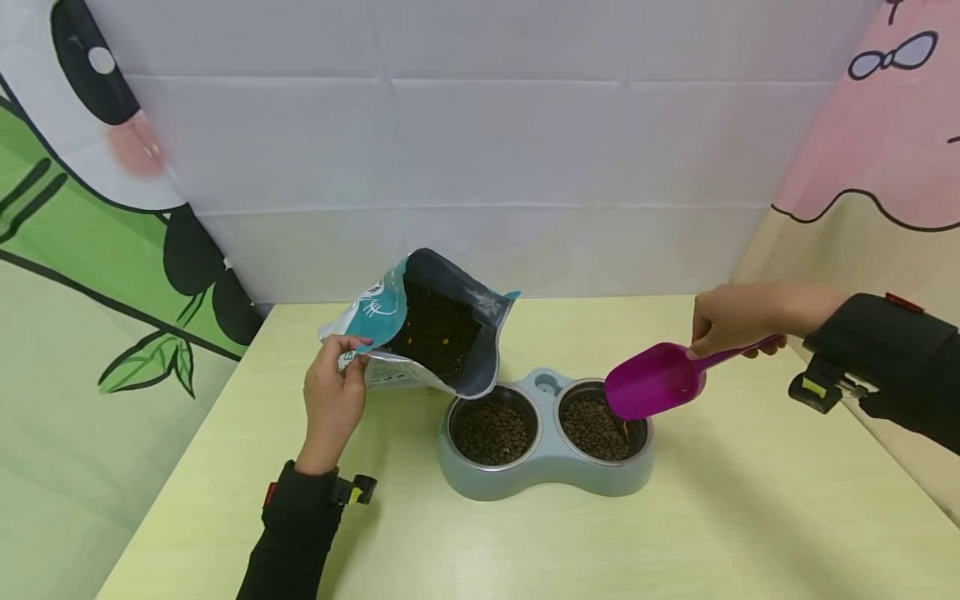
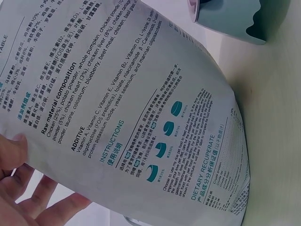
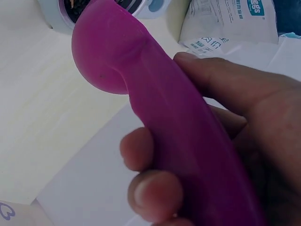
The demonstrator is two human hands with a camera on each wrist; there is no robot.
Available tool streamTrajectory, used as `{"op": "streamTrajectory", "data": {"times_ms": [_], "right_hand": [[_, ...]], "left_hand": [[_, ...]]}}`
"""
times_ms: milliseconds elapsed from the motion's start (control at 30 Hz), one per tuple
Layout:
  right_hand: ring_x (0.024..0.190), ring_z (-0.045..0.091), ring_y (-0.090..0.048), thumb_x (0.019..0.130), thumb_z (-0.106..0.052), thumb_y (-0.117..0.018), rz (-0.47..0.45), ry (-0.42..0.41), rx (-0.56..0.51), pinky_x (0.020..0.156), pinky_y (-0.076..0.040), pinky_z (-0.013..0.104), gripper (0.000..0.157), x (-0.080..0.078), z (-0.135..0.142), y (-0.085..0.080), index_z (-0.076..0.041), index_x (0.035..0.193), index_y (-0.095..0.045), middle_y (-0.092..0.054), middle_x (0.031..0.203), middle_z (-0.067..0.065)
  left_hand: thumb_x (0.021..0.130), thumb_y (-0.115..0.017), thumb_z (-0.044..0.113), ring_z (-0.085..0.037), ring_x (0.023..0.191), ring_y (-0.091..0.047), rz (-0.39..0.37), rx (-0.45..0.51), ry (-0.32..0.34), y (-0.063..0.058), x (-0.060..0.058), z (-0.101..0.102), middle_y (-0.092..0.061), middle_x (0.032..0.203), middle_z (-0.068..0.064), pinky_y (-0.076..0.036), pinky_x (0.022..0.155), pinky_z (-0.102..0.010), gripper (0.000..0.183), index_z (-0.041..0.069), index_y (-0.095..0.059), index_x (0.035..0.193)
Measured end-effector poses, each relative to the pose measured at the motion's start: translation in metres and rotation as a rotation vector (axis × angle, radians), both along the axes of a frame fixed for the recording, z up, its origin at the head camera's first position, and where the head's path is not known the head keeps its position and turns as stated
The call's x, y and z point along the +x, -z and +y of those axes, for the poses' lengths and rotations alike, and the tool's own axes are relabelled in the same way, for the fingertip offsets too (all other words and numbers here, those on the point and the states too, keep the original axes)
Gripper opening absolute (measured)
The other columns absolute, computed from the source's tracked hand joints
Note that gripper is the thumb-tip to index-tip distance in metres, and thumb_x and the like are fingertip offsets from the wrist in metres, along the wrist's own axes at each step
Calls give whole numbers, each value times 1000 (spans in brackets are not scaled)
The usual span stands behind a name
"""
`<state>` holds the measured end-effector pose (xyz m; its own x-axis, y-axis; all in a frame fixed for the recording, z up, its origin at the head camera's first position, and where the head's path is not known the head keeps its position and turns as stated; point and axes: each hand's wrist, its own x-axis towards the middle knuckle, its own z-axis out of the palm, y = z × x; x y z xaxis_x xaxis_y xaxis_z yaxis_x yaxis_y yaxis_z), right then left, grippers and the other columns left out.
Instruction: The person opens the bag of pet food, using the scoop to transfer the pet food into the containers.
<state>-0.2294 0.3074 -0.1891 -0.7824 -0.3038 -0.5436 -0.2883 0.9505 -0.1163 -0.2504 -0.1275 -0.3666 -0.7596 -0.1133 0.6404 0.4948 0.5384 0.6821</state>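
Note:
My left hand (image 1: 335, 400) pinches the rim of a teal and silver pet food bag (image 1: 375, 321), which tilts with its open mouth toward me and dark kibble inside. Printed text covers the bag's side (image 2: 127, 108) in the left wrist view. My right hand (image 1: 738, 321) grips the handle of a magenta scoop (image 1: 652, 383), tipped over the right bowl of a blue-grey double feeder (image 1: 546, 483). Brown kibble lies in both the left bowl (image 1: 493, 429) and the right bowl (image 1: 596, 425). In the right wrist view, fingers wrap the scoop's handle (image 3: 183, 127).
The feeder stands on a pale wooden table (image 1: 720, 517), right of and below the bag. A white backdrop sheet (image 1: 495, 150) with cartoon figures hangs behind the table and at both sides.

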Motion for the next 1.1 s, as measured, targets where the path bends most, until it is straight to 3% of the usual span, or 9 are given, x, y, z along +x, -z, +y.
{"op": "streamTrajectory", "data": {"times_ms": [300,600,833,1100], "right_hand": [[42,12,-41,85,-34,-60,87,0,39,40,-37,22,22,5,2,2,-18,69,-59,-48,53,0],[46,14,-42,85,-41,-58,125,32,-8,41,-39,26,27,3,23,14,-14,83,-56,-48,61,1],[57,16,-43,87,-43,-54,129,113,-151,47,-39,29,34,2,43,35,-10,93,-54,-45,67,1],[62,18,-43,92,-34,-47,155,220,-342,51,-38,30,27,5,62,70,-8,99,-52,-44,76,3]], "left_hand": [[84,-53,-6,-27,92,-55,24,-20,-11,1,-1,-1,-60,97,-14,-52,66,-48,13,2,-49,93],[84,-54,-4,-27,91,-56,27,-34,-13,-1,-2,-2,-61,96,-14,-51,66,-49,10,2,-50,92],[84,-55,-3,-29,90,-56,19,-41,-26,-4,-8,-5,-60,95,-18,-47,62,-48,10,2,-50,92],[85,-56,0,-34,94,-54,-21,-17,-21,-15,-21,-11,-59,94,-20,-40,74,-54,9,3,-48,89]]}}
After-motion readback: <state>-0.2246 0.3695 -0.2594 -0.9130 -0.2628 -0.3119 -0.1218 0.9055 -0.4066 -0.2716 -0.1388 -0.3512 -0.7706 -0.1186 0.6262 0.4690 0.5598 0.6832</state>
